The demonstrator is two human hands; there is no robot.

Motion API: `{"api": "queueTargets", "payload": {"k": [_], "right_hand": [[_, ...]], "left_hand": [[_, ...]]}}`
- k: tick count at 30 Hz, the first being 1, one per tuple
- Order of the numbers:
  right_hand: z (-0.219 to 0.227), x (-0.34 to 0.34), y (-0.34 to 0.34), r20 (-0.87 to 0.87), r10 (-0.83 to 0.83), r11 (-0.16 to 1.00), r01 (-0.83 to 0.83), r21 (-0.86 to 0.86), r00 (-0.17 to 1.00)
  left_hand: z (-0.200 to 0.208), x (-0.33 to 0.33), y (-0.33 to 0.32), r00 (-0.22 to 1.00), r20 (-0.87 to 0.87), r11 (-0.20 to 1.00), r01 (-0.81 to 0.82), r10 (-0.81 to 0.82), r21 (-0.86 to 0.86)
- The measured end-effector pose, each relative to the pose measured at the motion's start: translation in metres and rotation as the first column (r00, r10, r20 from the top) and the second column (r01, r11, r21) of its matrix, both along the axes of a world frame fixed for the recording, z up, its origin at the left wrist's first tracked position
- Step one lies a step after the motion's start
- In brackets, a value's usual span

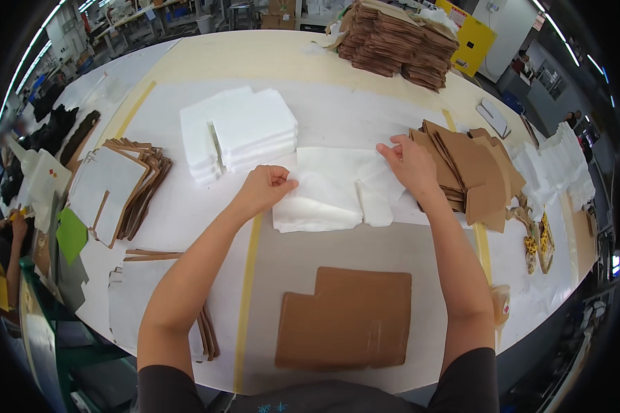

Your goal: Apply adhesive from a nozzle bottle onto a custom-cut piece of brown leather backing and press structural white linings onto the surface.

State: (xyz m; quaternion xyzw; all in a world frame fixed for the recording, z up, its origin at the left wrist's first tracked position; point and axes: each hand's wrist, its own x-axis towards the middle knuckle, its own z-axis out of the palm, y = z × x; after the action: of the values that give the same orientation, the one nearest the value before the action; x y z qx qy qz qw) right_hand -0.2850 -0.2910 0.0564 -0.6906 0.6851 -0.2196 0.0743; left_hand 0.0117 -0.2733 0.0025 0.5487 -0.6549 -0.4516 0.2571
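Note:
A sheet of thin white tissue paper (327, 193) lies partly folded on the table in front of me. My left hand (263, 189) pinches its left edge with fingers closed on the paper. At the sheet's upper right corner, my right hand (410, 164) holds the tissue between fingers and thumb. A flat brown cardboard cutout (348, 318) lies nearer to me, below the tissue and untouched.
Stacks of folded white tissue (238, 134) sit behind the sheet. Brown cardboard blanks are piled at right (472, 172), at left (127, 189) and at the far edge (396, 41). Leopard-print shoes (537, 244) lie at right. Another person's arm (14, 255) shows at far left.

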Motion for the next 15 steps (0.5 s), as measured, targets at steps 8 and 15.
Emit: {"api": "queueTargets", "payload": {"k": [8,15], "right_hand": [[-0.036,-0.007,-0.046,0.222,0.061,0.997,-0.070,0.034,0.973],[0.034,0.015,-0.092,0.921,0.216,0.967,0.059,-0.248,0.324]], "left_hand": [[0.008,-0.004,-0.013,0.979,-0.158,0.991,-0.133,0.129,-0.021],[0.039,-0.003,-0.043,0.707,-0.650,0.950,-0.300,0.278,0.080]]}}
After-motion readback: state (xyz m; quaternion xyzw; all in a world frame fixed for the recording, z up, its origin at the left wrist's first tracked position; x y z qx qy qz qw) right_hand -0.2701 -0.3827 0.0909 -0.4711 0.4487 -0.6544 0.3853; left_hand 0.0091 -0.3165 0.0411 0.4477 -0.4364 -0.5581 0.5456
